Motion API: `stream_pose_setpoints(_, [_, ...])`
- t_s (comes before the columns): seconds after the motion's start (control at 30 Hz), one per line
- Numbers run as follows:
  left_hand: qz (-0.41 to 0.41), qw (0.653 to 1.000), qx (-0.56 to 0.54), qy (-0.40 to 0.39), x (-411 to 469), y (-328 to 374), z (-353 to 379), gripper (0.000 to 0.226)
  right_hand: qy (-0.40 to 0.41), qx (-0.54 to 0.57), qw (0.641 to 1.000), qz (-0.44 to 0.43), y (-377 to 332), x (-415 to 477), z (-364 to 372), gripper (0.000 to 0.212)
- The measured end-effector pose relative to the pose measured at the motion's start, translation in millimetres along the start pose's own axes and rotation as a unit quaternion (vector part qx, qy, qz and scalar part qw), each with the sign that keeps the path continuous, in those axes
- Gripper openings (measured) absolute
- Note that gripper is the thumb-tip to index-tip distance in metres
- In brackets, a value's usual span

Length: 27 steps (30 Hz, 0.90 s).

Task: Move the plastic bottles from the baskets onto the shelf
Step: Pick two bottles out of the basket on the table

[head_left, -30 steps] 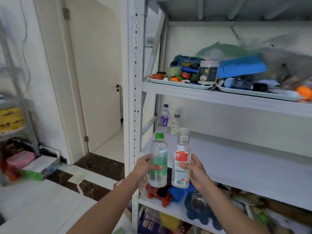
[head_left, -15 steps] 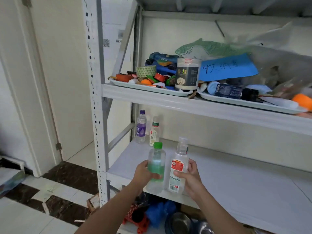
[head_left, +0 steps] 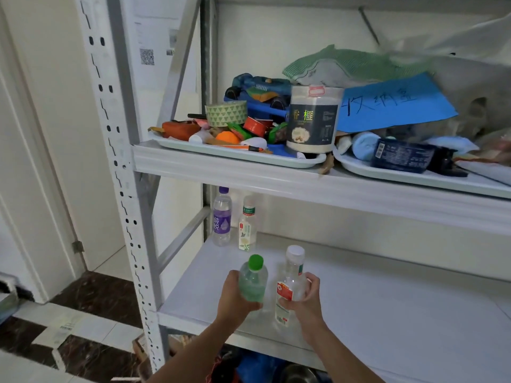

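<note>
My left hand point(head_left: 233, 298) grips a clear bottle with a green cap point(head_left: 253, 280). My right hand point(head_left: 305, 301) grips a clear bottle with a white cap and a red label point(head_left: 290, 286). Both bottles are upright, side by side, over the front left part of the grey middle shelf point(head_left: 387, 313). At the back left corner of that shelf stand a purple-labelled bottle point(head_left: 222, 218) and a white-labelled bottle with a green band point(head_left: 247, 226). No basket is in view.
The upper shelf point(head_left: 276, 175) carries two pale trays point(head_left: 235, 153) piled with toys, tape, a jar point(head_left: 313, 120) and a blue sheet point(head_left: 392, 105). A perforated grey upright point(head_left: 130, 217) stands at the left. Clutter fills the bottom shelf; a door is at far left.
I have stepped closer to the shelf. Both hands carried their bottles forward, from the front edge to over the middle shelf.
</note>
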<state>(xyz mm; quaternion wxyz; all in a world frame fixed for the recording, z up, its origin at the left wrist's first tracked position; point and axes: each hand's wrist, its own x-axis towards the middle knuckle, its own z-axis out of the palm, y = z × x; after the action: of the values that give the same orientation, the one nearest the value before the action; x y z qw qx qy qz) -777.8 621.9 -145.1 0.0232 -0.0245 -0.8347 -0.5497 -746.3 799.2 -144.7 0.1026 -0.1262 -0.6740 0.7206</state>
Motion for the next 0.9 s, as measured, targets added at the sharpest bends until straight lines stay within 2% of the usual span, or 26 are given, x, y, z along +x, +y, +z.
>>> stream_pose_setpoints(0.1, [-0.002,1.0,0.001,0.022,12,-7,3,0.077,0.023,-0.01,1.0,-0.008,7,7,6,0.083])
stream_pose_setpoints(0.2, [0.011,0.998,0.054,0.023,21,-9,5,0.086,0.037,-0.025,0.999,-0.025,13,10,14,0.087])
stream_pose_setpoints(0.27, [0.028,0.994,0.1,-0.03,26,-13,3,0.092,0.012,-0.051,0.998,-0.034,15,13,17,0.089])
stream_pose_setpoints(0.37, [0.015,0.986,0.075,-0.149,33,-29,-8,0.083,-0.091,-0.086,0.992,-0.031,18,11,5,0.082])
stream_pose_setpoints(0.43, [0.004,0.985,0.071,-0.158,34,-38,-14,0.076,-0.122,-0.139,0.983,-0.009,18,9,-6,0.086])
stream_pose_setpoints(0.6, [0.013,0.985,0.15,-0.081,22,-30,-2,0.079,-0.022,-0.268,0.963,-0.032,21,1,10,0.067])
stream_pose_setpoints(0.7, [0.009,0.984,0.12,-0.128,21,-37,1,0.085,-0.039,-0.303,0.952,-0.014,26,2,11,0.067])
stream_pose_setpoints(0.8, [0.006,0.977,0.102,-0.188,31,-47,-10,0.078,-0.083,-0.275,0.958,0.016,26,7,-5,0.065])
stream_pose_setpoints(0.9, [0.002,0.979,0.12,-0.164,32,-47,-11,0.072,-0.043,-0.299,0.952,0.038,29,7,-5,0.065])
